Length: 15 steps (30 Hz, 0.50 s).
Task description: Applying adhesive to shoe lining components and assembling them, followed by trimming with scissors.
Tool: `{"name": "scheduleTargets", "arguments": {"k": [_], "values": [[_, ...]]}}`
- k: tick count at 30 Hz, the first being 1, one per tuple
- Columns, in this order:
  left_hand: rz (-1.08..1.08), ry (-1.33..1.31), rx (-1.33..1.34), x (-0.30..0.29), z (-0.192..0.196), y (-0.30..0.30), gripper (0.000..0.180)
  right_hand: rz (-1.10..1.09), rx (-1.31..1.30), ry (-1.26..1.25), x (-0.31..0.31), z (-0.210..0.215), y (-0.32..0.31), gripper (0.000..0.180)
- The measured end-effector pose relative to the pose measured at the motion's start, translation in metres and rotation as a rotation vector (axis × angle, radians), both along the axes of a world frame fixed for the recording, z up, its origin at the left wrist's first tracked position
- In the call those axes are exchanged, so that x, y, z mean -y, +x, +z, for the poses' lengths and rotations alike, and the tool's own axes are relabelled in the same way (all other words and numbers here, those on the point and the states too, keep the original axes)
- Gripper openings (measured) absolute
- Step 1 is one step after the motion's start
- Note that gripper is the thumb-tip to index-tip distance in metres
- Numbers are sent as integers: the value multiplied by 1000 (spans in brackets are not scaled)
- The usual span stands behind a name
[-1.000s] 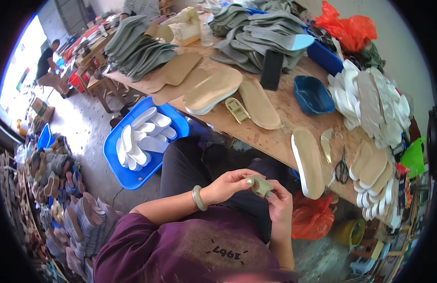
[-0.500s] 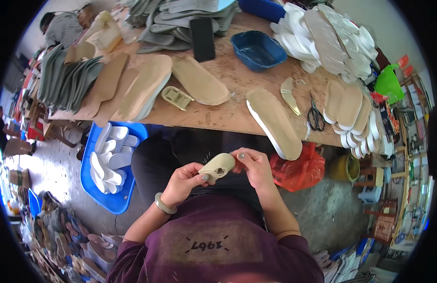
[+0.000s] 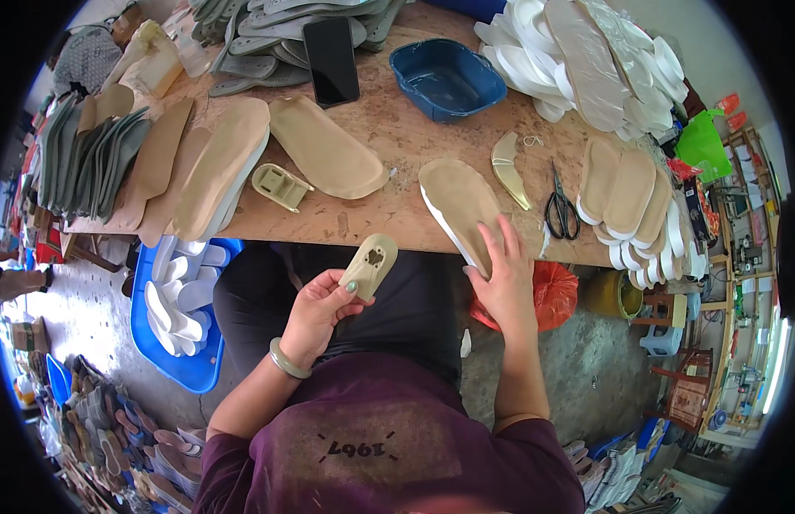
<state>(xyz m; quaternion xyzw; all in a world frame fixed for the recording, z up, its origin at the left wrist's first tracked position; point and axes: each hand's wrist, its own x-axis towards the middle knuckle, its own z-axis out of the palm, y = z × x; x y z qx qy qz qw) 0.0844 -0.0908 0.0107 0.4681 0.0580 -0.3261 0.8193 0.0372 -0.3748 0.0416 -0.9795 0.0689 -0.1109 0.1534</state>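
Note:
My left hand (image 3: 316,313) grips a beige heel piece (image 3: 369,264) above my lap, thumb across its lower end. A dark-rimmed irregular hole shows in the piece's upper part. Over the near end of a tan-topped, white-edged shoe sole (image 3: 453,193) lies my right hand (image 3: 504,278), fingers stretched out and thumb at the sole's left side. How firmly it touches the sole I cannot tell. A second beige heel piece (image 3: 282,187), hollow side up, sits near the table's front edge. Beside it are a large tan sole (image 3: 324,150) and several stacked tan soles (image 3: 222,167).
Black scissors (image 3: 561,210) and a curved gold-coloured piece (image 3: 507,167) lie right of the sole. Farther back stand a blue basin (image 3: 447,79), a phone (image 3: 331,64) and white sole piles (image 3: 586,73). Below the table are a blue tub (image 3: 179,368) and a red bag (image 3: 552,295).
My right hand has left the heel piece and moved right onto the sole. The left hand has turned the heel piece more upright. The view has shifted, moving the table's things leftward.

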Motion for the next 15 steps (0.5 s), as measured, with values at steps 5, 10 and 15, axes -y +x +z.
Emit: {"name": "scheduleTargets", "arguments": {"k": [5, 10, 15], "values": [[42, 14, 10, 29, 17, 21, 14, 58, 118, 40, 7, 3, -1, 59], [14, -21, 48, 61, 21, 39, 14, -83, 423, -81, 45, 8, -6, 47], [37, -90, 9, 84, 14, 52, 18, -354, 227, -234, 101, 4, 15, 40]]}}
